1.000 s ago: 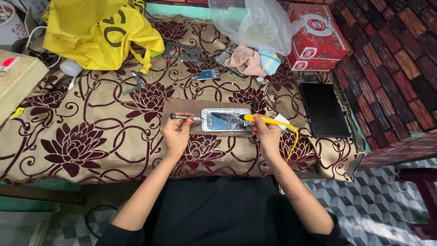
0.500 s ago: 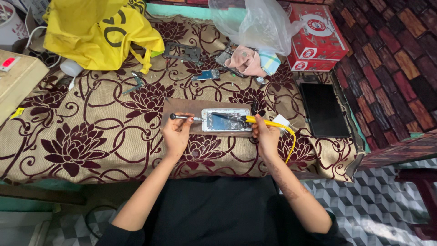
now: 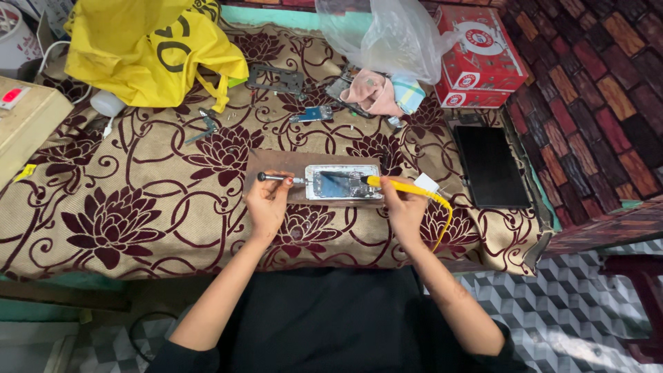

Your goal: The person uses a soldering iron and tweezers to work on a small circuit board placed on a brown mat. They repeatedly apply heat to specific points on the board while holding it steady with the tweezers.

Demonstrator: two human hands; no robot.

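Opened phone (image 3: 343,182) lies flat on brown mat (image 3: 276,164), centre of tabletop (image 3: 138,207). Left hand (image 3: 268,205) pinches metal tool (image 3: 280,178) at phone's left edge. Right hand (image 3: 404,207) grips yellow-handled tool (image 3: 400,186), tip over phone's insides. Step looks like mid-repair probing; next move calls for steady tips. Floral cloth cover, yellow bag (image 3: 159,48), red box (image 3: 480,52), dark panel (image 3: 492,166); tiled floor below.

A red and white cardboard box (image 3: 480,59) sits at the far right of my table. A flat black screen (image 3: 492,166) lies just in front of it. A yellow bag (image 3: 155,48) with black marks slumps at the far left. A clear plastic bag (image 3: 387,34) rests beside the red box.
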